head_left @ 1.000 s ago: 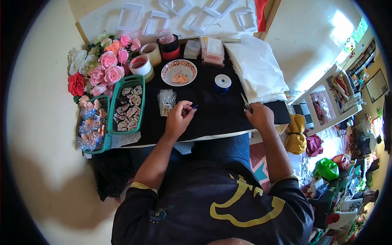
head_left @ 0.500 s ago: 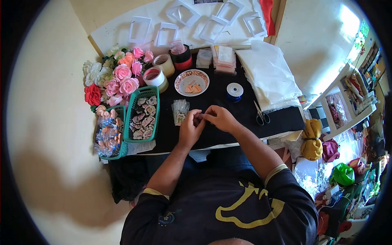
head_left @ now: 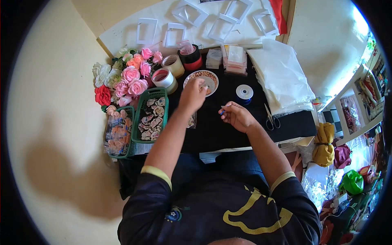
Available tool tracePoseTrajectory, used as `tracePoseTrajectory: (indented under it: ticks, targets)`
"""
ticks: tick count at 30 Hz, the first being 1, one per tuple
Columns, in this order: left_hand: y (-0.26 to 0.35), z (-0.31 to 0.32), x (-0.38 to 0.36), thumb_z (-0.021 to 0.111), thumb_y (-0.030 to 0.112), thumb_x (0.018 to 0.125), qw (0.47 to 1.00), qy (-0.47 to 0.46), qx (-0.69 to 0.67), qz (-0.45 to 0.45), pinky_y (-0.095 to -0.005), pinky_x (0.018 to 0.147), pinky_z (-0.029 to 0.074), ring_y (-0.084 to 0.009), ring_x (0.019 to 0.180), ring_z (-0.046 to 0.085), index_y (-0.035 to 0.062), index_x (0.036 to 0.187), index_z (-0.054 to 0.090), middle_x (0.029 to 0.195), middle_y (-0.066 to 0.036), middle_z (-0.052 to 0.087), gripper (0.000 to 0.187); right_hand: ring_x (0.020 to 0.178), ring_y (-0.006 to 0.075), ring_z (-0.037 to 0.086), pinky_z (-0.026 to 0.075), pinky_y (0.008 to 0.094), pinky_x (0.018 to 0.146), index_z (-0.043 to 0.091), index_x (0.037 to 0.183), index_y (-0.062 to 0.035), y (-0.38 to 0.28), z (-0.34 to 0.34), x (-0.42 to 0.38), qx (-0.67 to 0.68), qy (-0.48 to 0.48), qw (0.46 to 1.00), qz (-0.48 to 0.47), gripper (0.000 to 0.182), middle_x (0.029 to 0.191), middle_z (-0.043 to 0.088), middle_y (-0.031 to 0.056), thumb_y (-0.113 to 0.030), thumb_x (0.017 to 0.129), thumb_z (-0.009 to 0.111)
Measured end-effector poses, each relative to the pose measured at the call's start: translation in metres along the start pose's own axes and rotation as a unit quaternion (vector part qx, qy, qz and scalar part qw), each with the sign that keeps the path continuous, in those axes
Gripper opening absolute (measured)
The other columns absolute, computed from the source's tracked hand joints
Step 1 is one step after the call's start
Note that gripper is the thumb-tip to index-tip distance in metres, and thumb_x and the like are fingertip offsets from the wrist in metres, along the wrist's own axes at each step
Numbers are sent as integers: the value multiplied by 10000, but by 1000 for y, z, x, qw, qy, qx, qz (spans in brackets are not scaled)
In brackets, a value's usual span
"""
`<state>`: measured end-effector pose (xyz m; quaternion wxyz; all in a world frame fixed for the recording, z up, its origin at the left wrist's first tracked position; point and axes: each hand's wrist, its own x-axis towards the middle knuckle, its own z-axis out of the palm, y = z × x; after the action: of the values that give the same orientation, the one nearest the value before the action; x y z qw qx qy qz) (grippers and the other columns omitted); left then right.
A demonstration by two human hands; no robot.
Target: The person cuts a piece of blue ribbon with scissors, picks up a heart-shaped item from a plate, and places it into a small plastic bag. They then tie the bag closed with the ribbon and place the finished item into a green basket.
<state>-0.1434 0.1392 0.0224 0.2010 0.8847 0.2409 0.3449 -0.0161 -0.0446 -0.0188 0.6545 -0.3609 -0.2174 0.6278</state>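
Observation:
My left hand is over the patterned bowl, its fingers bent together by the small orange pieces inside. What its fingertips grip, if anything, is hidden. To the right, above the black tabletop, my right hand pinches a small dark blue piece, perhaps ribbon. A white spool with blue ribbon stands just beyond it. Partly covered by my left forearm lies a small clear packet.
Two green baskets hold floral cutouts and wrapped orange pieces. Artificial flowers, tape rolls and small bags line the back. Scissors and plastic sheets lie right. White frames rest behind.
My hands have parted. The left has moved up and away to the bowl, while the right stays over the table with the blue piece showing. The camera view has shifted slightly.

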Motion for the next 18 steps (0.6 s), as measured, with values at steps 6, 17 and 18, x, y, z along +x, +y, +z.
tracePoseTrajectory:
  ticks: [6,17,18]
  targets:
    - [-52,13,61,704,393,811,902,-344,234,-114,-407,913,512,-338,1037,652,-22,1061,687,1121,-233,662,485,735,133,550,457,280,710,557,924,-107,-3,3,0,21,26,999,11,76,872,625,60,-170,950,589]
    - [-74,11,79,852,284,682,908,-360,82,-197,-355,645,556,-225,696,670,-19,1010,689,853,-142,707,475,723,116,491,428,261,699,566,981,-107,0,-4,5,41,6,999,20,60,874,599,46,-155,950,583]
    - [-78,7,81,852,284,682,908,-362,82,-196,-355,645,556,-225,696,670,-19,1010,689,853,-142,707,475,723,116,491,428,261,699,566,981,-107,0,-3,4,42,7,999,19,60,874,599,46,-155,950,583]
